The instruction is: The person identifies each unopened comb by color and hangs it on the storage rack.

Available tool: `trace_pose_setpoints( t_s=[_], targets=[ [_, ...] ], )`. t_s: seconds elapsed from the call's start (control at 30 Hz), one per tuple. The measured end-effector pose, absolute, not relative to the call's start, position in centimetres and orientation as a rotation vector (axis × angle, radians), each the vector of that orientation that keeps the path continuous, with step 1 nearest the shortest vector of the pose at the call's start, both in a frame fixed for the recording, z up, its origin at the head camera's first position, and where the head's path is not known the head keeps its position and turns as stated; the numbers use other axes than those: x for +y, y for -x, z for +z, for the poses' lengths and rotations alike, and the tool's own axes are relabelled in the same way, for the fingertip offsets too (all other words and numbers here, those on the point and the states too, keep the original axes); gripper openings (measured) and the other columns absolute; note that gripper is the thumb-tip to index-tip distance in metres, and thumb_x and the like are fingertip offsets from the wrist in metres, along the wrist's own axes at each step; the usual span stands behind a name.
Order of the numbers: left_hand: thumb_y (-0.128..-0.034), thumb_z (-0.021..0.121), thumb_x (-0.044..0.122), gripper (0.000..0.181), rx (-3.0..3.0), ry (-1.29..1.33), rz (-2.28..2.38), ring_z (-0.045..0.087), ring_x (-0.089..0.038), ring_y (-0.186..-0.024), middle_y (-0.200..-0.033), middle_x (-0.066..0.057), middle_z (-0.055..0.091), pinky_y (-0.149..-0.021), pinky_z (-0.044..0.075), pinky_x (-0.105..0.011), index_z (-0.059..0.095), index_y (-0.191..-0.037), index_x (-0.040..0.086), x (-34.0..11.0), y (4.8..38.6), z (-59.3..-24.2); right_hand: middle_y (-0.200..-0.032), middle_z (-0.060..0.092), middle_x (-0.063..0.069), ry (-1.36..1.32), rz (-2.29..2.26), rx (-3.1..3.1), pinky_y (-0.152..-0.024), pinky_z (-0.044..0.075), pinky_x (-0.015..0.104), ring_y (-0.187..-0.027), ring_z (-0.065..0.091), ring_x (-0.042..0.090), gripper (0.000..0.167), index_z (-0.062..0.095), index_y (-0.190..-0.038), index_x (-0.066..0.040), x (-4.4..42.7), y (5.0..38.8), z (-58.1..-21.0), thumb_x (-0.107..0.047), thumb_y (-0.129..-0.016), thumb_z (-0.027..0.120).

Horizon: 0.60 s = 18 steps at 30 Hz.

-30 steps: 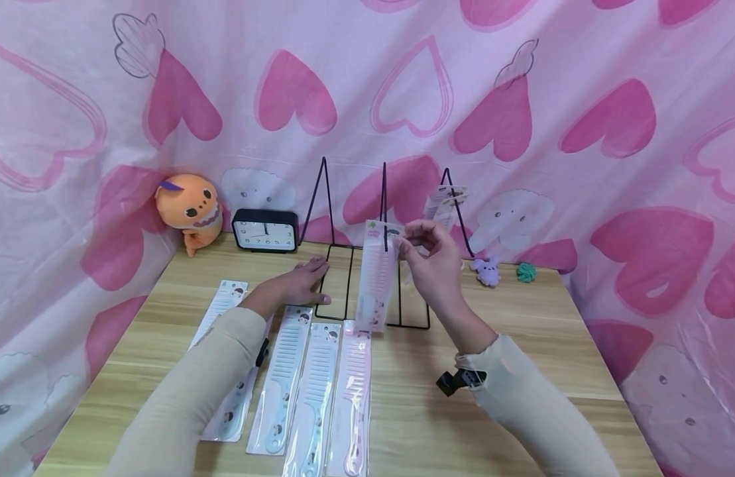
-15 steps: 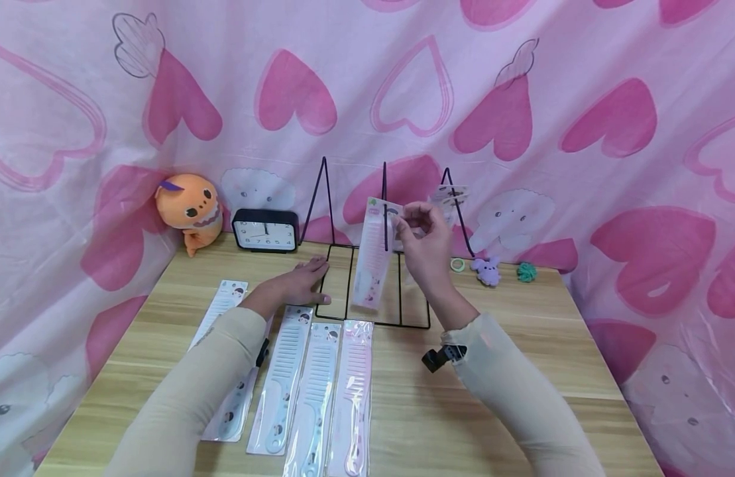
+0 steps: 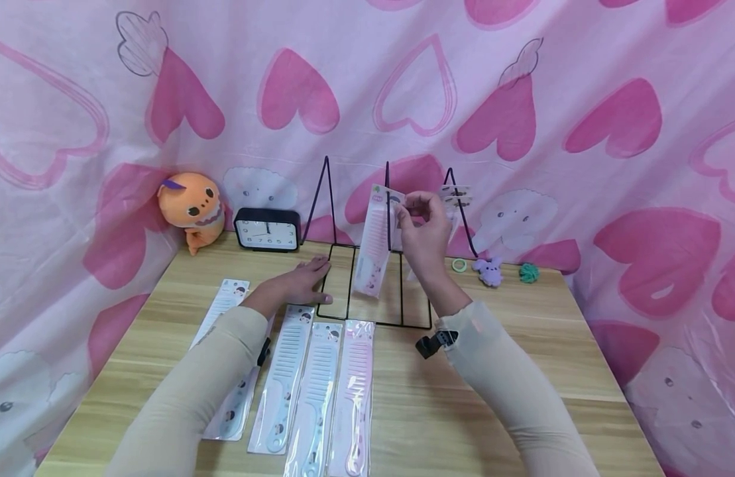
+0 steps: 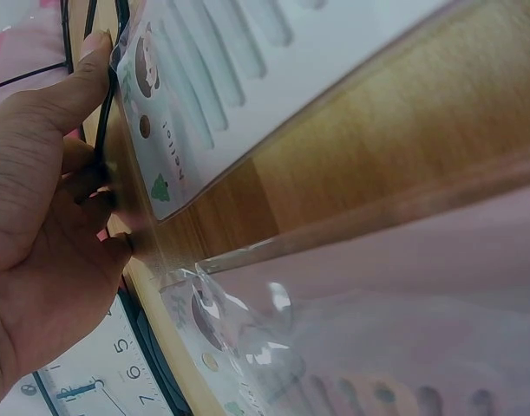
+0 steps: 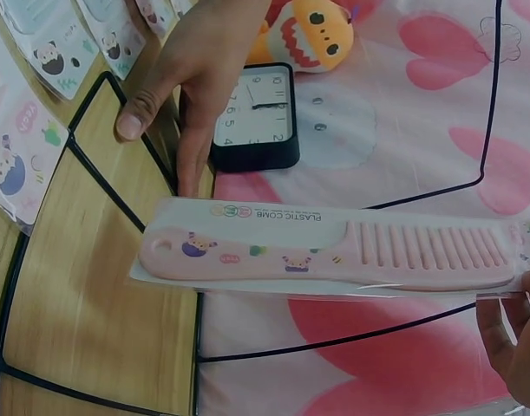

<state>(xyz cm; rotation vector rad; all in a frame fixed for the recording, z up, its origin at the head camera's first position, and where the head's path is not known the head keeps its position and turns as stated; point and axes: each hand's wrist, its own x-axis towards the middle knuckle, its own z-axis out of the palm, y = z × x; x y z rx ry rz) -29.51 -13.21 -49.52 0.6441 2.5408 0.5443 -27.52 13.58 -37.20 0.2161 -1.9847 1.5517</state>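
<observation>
My right hand (image 3: 427,237) pinches the top end of a pink comb (image 3: 372,248) in clear packaging, beside the middle prong of a black wire display rack (image 3: 348,285). The comb hangs slightly tilted above the rack's base; in the right wrist view the whole packaged comb (image 5: 325,256) shows. Whether the prong passes through the package's hole cannot be told. My left hand (image 3: 297,283) rests on the left side of the rack's base, fingers spread along it and thumb near its front corner. Packages with small items (image 3: 456,195) hang on the right prong.
Several packaged combs lie in front: a pink one (image 3: 354,397), a blue one (image 3: 313,397), another (image 3: 283,381) and more under the left forearm (image 3: 224,361). Behind stand a clock (image 3: 267,230) and an orange plush toy (image 3: 191,205). A purple toy (image 3: 488,271) and green ball (image 3: 529,272) sit right.
My right hand has raised the pink comb and moved it back toward the rack's middle prong, the comb's lower end leaving the rack's front edge. My left hand stays put.
</observation>
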Motion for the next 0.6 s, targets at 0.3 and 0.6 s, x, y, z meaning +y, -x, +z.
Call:
trace_pose_setpoints(
  t_s=[0.3,0.6],
  targets=[
    [-0.1091,0.067,0.049,0.096,2.543,-0.619,0.541,-0.003,-0.037,-0.175,-0.188,-0.012,-0.002,-0.143,0.004,-0.058,0.015,-0.177,0.007,-13.15,29.85,-49.73,-0.113,0.069,0.015,-0.195,1.626,-1.97,-0.078,0.062,0.018,-0.097,0.065,0.017,0.02,0.068,-0.119,0.003,13.47,28.12,-37.24,0.003,-0.101,0.077],
    [-0.1091,0.067,0.05,0.097,2.525,-0.619,0.549,-0.004,-0.039,-0.175,-0.188,-0.013,-0.004,-0.142,0.005,-0.06,0.013,-0.178,0.008,-13.3,29.91,-49.72,-0.109,0.07,0.004,-0.132,1.752,-1.938,-0.081,0.062,0.018,-0.096,0.066,0.015,0.025,0.068,-0.121,0.001,13.5,28.3,-38.06,-0.004,-0.1,0.08]
  ],
)
